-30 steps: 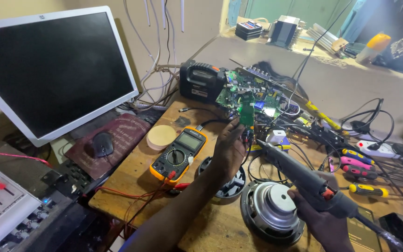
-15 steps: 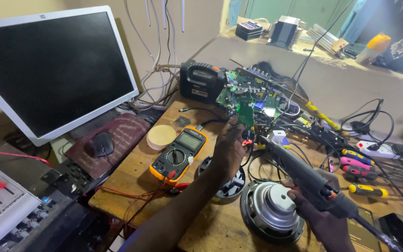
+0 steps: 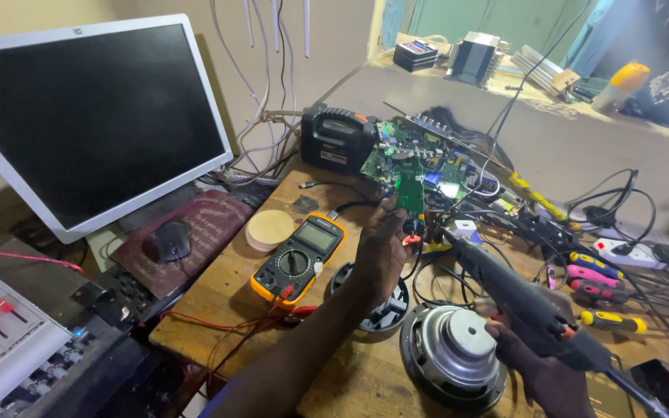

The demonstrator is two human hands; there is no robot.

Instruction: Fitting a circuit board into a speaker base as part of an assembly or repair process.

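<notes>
Left hand (image 3: 381, 251) pinches a small green circuit board (image 3: 409, 193), light, stiff, fragile, best held by its edges; right hand (image 3: 540, 364) fingers clench a black glue gun (image 3: 516, 298) near the wooden worktop's (image 3: 218, 298) far edge.

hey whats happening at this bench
A person is working on electronics at a cluttered wooden bench. The left hand pinches a small green circuit board upright, while the right hand grips a black pistol-shaped tool whose nozzle points at the board's lower end. An orange multimeter lies beside the left hand, a loose speaker sits under the tool, and a larger green board lies behind. The monitor on the left is dark.
</notes>
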